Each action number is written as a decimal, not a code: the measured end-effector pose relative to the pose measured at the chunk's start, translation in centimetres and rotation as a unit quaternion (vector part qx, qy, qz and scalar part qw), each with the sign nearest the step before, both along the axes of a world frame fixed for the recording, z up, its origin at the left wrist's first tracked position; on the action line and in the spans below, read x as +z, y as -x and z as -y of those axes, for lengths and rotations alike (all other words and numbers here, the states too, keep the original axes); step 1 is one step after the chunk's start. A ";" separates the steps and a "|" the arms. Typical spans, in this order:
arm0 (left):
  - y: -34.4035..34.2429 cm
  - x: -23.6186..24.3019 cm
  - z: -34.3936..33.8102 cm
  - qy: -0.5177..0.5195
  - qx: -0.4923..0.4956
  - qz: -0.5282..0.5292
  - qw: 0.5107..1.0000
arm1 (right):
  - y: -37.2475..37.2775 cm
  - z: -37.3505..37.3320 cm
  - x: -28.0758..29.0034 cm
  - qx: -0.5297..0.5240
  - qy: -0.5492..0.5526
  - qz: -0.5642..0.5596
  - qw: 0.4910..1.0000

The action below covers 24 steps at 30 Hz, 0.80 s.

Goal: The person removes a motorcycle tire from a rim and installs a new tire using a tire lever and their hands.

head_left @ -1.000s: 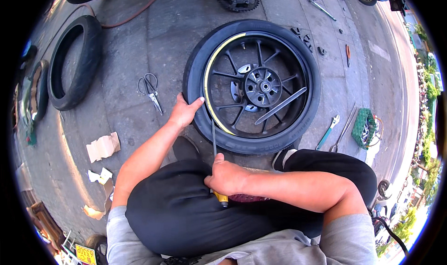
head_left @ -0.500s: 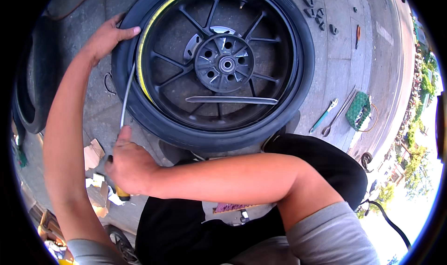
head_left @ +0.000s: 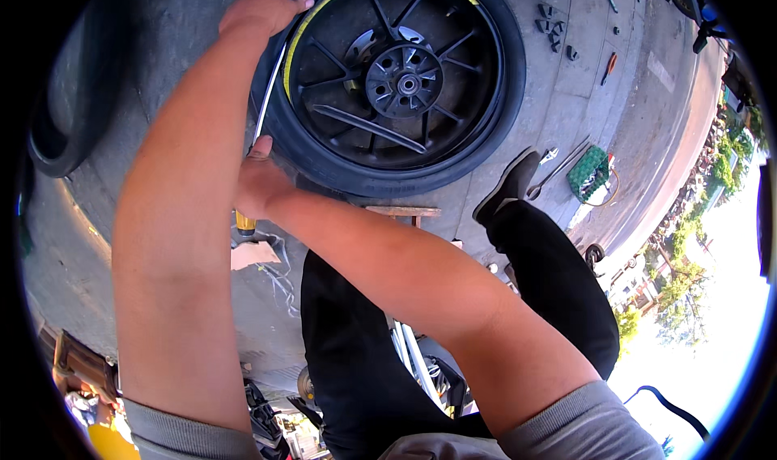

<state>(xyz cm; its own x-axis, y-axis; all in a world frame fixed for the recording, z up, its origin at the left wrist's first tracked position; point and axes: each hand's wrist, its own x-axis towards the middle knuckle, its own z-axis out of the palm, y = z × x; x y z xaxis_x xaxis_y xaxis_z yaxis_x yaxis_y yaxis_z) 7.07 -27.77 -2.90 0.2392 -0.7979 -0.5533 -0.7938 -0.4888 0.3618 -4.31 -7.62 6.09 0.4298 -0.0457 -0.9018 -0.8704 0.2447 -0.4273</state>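
Observation:
A black tire (head_left: 453, 173) lies flat with a dark spoked wheel rim (head_left: 405, 80) inside it. A yellow stripe (head_left: 303, 35) curves along the rim's left side. My left hand (head_left: 257, 13) grips the tire at its upper left, thumb on top and the other fingers partly hidden over its outer side. My right hand (head_left: 263, 183) is closed around a screwdriver with a yellow handle (head_left: 245, 224). Its long metal shaft (head_left: 268, 96) reaches up to the tire's left side near the stripe; its tip is hard to see. A flat metal tire lever (head_left: 368, 127) lies across the rim, untouched.
Orange-handled pliers (head_left: 609, 69), several small black pieces (head_left: 550, 27) and a green basket (head_left: 589, 173) lie to the right. Another tire (head_left: 61, 148) is at the left. A small wooden stool (head_left: 405, 211) stands near my legs; my shoe (head_left: 510, 185) is beside the tire.
The view has shifted, so the wheel sits higher in it. My right leg has stretched out right, and the stool has come into sight. Both hands keep their holds.

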 end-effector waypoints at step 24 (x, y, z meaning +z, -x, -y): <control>2.2 6.4 0.7 -0.120 0.068 0.060 0.989 | 13.4 -2.5 18.7 -0.133 -0.174 0.018 0.976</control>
<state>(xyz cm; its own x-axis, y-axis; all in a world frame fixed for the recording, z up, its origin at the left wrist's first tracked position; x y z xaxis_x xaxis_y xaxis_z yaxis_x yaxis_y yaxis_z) 4.83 -28.49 3.47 0.4102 -0.6037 -0.6835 -0.7454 -0.6538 0.1302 -17.68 -5.08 24.75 0.4758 0.1454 -0.8675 -0.7421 0.5958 -0.3071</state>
